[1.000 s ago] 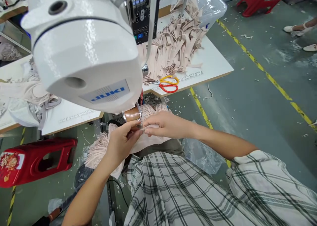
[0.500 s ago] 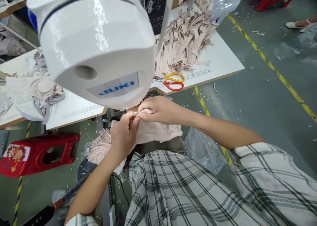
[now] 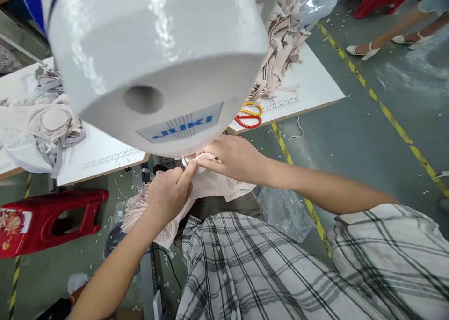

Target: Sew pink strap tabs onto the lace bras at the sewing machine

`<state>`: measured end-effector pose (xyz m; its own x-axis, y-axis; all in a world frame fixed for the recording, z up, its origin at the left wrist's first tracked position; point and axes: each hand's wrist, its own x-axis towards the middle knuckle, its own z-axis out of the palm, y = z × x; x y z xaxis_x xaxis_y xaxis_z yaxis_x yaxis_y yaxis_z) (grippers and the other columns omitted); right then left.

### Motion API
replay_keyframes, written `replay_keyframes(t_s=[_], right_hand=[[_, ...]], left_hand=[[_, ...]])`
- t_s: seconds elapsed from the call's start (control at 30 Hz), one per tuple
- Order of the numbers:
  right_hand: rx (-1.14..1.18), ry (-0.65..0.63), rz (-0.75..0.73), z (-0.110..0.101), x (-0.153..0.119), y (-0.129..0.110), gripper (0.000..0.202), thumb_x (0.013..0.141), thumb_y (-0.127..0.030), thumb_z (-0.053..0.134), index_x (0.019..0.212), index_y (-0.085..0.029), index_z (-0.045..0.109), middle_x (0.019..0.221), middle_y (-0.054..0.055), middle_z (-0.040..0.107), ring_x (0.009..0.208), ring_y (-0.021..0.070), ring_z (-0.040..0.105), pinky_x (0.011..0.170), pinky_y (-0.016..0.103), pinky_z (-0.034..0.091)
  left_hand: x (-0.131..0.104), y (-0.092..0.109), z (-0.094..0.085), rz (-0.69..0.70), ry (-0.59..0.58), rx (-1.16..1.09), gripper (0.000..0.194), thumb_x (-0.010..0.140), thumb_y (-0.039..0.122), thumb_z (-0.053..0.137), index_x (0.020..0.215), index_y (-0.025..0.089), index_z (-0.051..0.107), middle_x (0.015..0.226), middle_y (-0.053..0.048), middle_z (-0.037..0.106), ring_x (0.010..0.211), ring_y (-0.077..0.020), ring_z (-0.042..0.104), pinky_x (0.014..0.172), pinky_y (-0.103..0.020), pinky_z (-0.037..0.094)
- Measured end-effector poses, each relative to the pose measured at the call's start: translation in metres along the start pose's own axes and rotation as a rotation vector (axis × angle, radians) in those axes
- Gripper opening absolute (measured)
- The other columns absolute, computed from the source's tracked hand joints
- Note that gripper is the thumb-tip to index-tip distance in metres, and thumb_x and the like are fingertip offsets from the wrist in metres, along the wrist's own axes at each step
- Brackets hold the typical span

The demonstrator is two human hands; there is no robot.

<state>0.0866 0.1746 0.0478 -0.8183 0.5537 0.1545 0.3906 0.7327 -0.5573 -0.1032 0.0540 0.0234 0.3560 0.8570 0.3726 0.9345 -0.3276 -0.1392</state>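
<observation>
A white sewing machine head (image 3: 157,67) hangs over the work and hides the tips of the hands in part. Below its lower edge, my left hand (image 3: 170,189) is closed on the edge of a pale pink fabric piece (image 3: 210,185). My right hand (image 3: 236,158) grips the same piece from the right, with its fingers bent over the cloth and the two hands nearly touching. The fabric hangs down over my lap. More pale pink pieces (image 3: 135,207) lie bunched to the left, below the machine.
Scissors (image 3: 248,119) with red and yellow handles lie on the white table (image 3: 315,86), beside a heap of beige strips (image 3: 280,53). Garment parts (image 3: 52,123) cover the left table. A red stool (image 3: 52,221) stands at the left. A person's feet (image 3: 365,51) show at upper right.
The machine head appears larger and farther right, covering more of the strips. My left hand's index finger now points along the fabric. The person at upper right has come further into view.
</observation>
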Motion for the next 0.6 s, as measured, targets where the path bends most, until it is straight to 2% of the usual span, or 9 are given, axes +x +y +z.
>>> replay_keyframes(t_s=[0.03, 0.1, 0.17, 0.23, 0.3, 0.4, 0.5, 0.53, 0.6], right_hand=[[-0.029, 0.088, -0.043, 0.006, -0.006, 0.003, 0.028, 0.096, -0.036, 0.049, 0.107, -0.021, 0.07, 0.108, 0.009, 0.065, 0.098, 0.023, 0.056, 0.083, 0.036, 0.042], [-0.099, 0.248, -0.104, 0.019, -0.016, 0.008, 0.029, 0.094, -0.039, 0.053, 0.116, -0.028, 0.069, 0.121, 0.009, 0.06, 0.117, 0.0272, 0.049, 0.099, 0.045, 0.038], [-0.134, 0.341, -0.095, 0.029, -0.022, 0.011, 0.025, 0.093, -0.036, 0.057, 0.113, -0.033, 0.071, 0.119, 0.007, 0.06, 0.12, 0.0272, 0.048, 0.105, 0.048, 0.034], [-0.114, 0.354, -0.063, 0.034, -0.025, 0.012, 0.023, 0.093, -0.031, 0.056, 0.109, -0.033, 0.073, 0.108, 0.007, 0.062, 0.11, 0.0246, 0.053, 0.101, 0.046, 0.038], [-0.047, 0.322, -0.03, 0.037, -0.026, 0.01, 0.025, 0.095, -0.028, 0.051, 0.107, -0.029, 0.073, 0.096, 0.006, 0.062, 0.095, 0.0213, 0.056, 0.089, 0.04, 0.045], [0.17, 0.27, 0.078, 0.045, -0.031, 0.009, 0.029, 0.097, -0.031, 0.048, 0.12, -0.025, 0.065, 0.1, 0.007, 0.06, 0.084, 0.0175, 0.059, 0.073, 0.032, 0.049], [0.444, 0.288, 0.206, 0.056, -0.038, 0.01, 0.047, 0.094, -0.036, 0.055, 0.139, -0.024, 0.044, 0.115, 0.009, 0.056, 0.076, 0.0139, 0.06, 0.063, 0.029, 0.051], [0.48, 0.301, 0.214, 0.058, -0.039, 0.011, 0.05, 0.094, -0.035, 0.056, 0.14, -0.024, 0.042, 0.119, 0.01, 0.055, 0.079, 0.0148, 0.061, 0.063, 0.03, 0.052], [0.445, 0.313, 0.19, 0.058, -0.038, 0.012, 0.046, 0.094, -0.031, 0.054, 0.138, -0.025, 0.046, 0.124, 0.011, 0.055, 0.098, 0.0201, 0.061, 0.074, 0.033, 0.055]], left_hand=[[0.002, 0.005, -0.004, -0.044, -0.055, -0.009, 0.036, 0.093, 0.015, 0.045, 0.126, 0.018, 0.06, 0.059, 0.002, 0.054, 0.05, -0.0158, 0.049, 0.047, -0.032, 0.018], [0.004, 0.011, -0.01, -0.125, -0.153, -0.043, 0.038, 0.093, 0.017, 0.043, 0.128, 0.018, 0.059, 0.062, 0.0, 0.058, 0.053, -0.0159, 0.052, 0.047, -0.031, 0.017], [0.005, 0.009, -0.012, -0.153, -0.22, -0.091, 0.04, 0.093, 0.017, 0.042, 0.13, 0.019, 0.057, 0.064, -0.001, 0.059, 0.055, -0.0157, 0.053, 0.047, -0.031, 0.017], [0.004, -0.003, -0.009, -0.095, -0.253, -0.149, 0.043, 0.092, 0.015, 0.042, 0.132, 0.021, 0.057, 0.062, 0.0, 0.057, 0.052, -0.015, 0.051, 0.046, -0.031, 0.017], [0.004, -0.018, -0.003, -0.005, -0.272, -0.202, 0.047, 0.089, 0.012, 0.043, 0.131, 0.025, 0.058, 0.06, 0.001, 0.054, 0.051, -0.0141, 0.048, 0.046, -0.03, 0.018], [0.006, -0.03, 0.003, 0.049, -0.268, -0.215, 0.045, 0.089, 0.013, 0.044, 0.127, 0.027, 0.061, 0.057, 0.002, 0.052, 0.051, -0.0136, 0.047, 0.046, -0.029, 0.018], [0.011, -0.02, 0.0, 0.06, -0.226, -0.121, 0.039, 0.091, 0.017, 0.045, 0.126, 0.024, 0.061, 0.055, 0.002, 0.052, 0.049, -0.0138, 0.049, 0.046, -0.03, 0.015], [0.012, -0.014, -0.003, 0.061, -0.205, -0.08, 0.038, 0.092, 0.017, 0.045, 0.126, 0.022, 0.061, 0.055, 0.002, 0.052, 0.049, -0.0139, 0.049, 0.046, -0.031, 0.015], [0.015, -0.001, -0.009, 0.046, -0.171, -0.019, 0.037, 0.092, 0.015, 0.045, 0.126, 0.015, 0.06, 0.055, 0.001, 0.054, 0.048, -0.0145, 0.05, 0.046, -0.031, 0.017]])
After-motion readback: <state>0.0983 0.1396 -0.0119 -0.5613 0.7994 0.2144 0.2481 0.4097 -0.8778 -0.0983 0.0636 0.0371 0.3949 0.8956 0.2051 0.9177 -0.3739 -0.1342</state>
